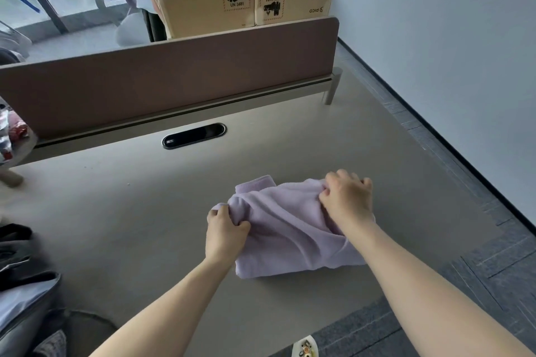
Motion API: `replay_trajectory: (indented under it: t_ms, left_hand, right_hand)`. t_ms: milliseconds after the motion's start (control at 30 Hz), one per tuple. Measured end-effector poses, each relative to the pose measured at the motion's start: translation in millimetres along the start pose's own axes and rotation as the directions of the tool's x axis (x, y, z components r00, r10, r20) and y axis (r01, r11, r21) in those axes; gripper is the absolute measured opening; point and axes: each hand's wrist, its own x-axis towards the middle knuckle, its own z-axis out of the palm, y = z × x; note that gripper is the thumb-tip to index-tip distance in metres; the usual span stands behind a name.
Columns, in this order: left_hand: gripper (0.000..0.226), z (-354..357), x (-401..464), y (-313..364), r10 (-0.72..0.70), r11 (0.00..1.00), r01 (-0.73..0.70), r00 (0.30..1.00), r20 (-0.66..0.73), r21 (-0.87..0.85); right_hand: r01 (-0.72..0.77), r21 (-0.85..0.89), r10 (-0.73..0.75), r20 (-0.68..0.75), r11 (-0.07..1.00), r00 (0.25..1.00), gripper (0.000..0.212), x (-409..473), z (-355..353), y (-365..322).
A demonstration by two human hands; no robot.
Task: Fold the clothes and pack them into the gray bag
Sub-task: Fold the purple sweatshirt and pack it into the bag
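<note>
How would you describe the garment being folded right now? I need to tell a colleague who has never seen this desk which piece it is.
Start at the long brown divider panel across the back of the beige desk. In front of it, right of centre, lies the lilac garment, gripped by the left hand and right hand. It is the only pale purple, fleecy piece; the fabrics at the desk's left edge are dark.

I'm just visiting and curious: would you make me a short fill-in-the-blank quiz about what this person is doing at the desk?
1. Both hands grip a garment whose colour is ____.
2. The garment lies on the ____.
3. The left hand and the right hand hold the garment at ____ ends.
4. Behind the desk divider stand cardboard ____.

Missing words: lilac; desk; opposite; boxes
</note>
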Motion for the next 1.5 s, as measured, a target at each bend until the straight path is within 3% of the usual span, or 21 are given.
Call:
replay_trajectory:
  t_ms: [67,133,267,433,567,633,733,800,833,867,1000,1133,1200,1267,1367,1433,1500]
  left_hand:
    - [0.017,-10,6,-6,0.004,0.997,-0.004,1.000,-0.001,-0.078]
    - [0.023,-16,10,-7,-0.018,0.993,0.025,0.998,0.057,-0.116]
    - [0.014,-16,15,1,-0.048,0.990,0.052,0.998,0.038,-0.134]
    - [0.021,-10,-1,12,-0.048,0.988,0.058,0.996,0.072,-0.140]
    - [0.025,-3,-6,17,-0.007,0.988,0.017,0.998,0.067,-0.153]
    - [0.020,-2,-9,15,0.011,0.981,0.000,0.998,0.055,-0.196]
    - [0.019,-10,-12,4,-0.012,0.948,0.015,1.000,0.012,-0.317]
    - [0.019,-17,-9,-11,-0.042,0.938,0.027,0.998,-0.037,-0.346]
    - [0.017,-20,-7,-18,-0.061,0.940,0.046,0.998,-0.035,-0.339]
    - [0.015,-22,-5,-22,-0.087,0.944,0.078,0.996,-0.013,-0.320]
    - [0.020,-28,2,-11,-0.180,0.942,0.189,0.982,0.056,-0.278]
    - [0.051,-31,24,2,-0.185,0.981,0.188,0.979,-0.082,0.038]
    - [0.051,-28,34,3,-0.191,0.981,0.194,0.976,-0.106,0.016]
    - [0.046,-27,39,6,-0.231,0.968,0.222,0.970,-0.075,-0.117]
    - [0.036,-29,40,-1,-0.174,0.959,0.151,0.982,-0.076,-0.239]
    - [0.035,-34,42,-17,-0.171,0.938,0.128,0.979,-0.110,-0.323]
    - [0.035,-35,44,-26,-0.230,0.927,0.196,0.970,-0.072,-0.319]
  right_hand:
    - [-0.102,0.118,0.106,-0.030,0.988,0.994,0.005,11,-5,13]
    - [-0.159,0.170,0.157,0.028,0.973,0.987,0.004,15,-3,16]
    - [-0.137,0.252,0.140,0.005,0.958,0.990,0.018,0,-4,-3]
    - [-0.243,0.148,0.201,0.250,0.959,0.947,0.014,-31,1,-10]
    - [-0.243,0.091,0.206,0.297,0.966,0.932,0.013,-27,8,-19]
    - [-0.286,0.145,0.231,0.311,0.947,0.922,0.013,-22,8,-20]
    - [-0.501,0.432,0.422,0.271,0.750,0.865,0.016,-8,-4,-2]
    - [-0.544,0.649,0.497,0.280,0.532,0.821,0.017,1,-13,13]
    - [-0.549,0.699,0.503,0.306,0.458,0.808,0.017,3,-13,15]
    - [-0.560,0.696,0.481,0.339,0.451,0.809,0.016,3,-12,13]
    - [-0.541,0.443,0.363,0.427,0.714,0.828,0.020,-7,10,-6]
    - [-0.294,0.392,0.261,0.135,0.872,0.956,0.033,-2,2,-32]
    - [-0.278,0.333,0.205,0.240,0.901,0.949,0.040,5,3,-44]
    - [-0.251,0.240,0.150,0.371,0.938,0.916,0.031,8,11,-45]
    - [-0.224,0.369,0.105,0.316,0.902,0.943,0.014,8,14,-35]
    - [-0.263,0.458,0.163,0.246,0.849,0.955,0.018,10,11,-29]
    - [-0.298,0.378,0.175,0.326,0.876,0.929,0.027,12,14,-30]
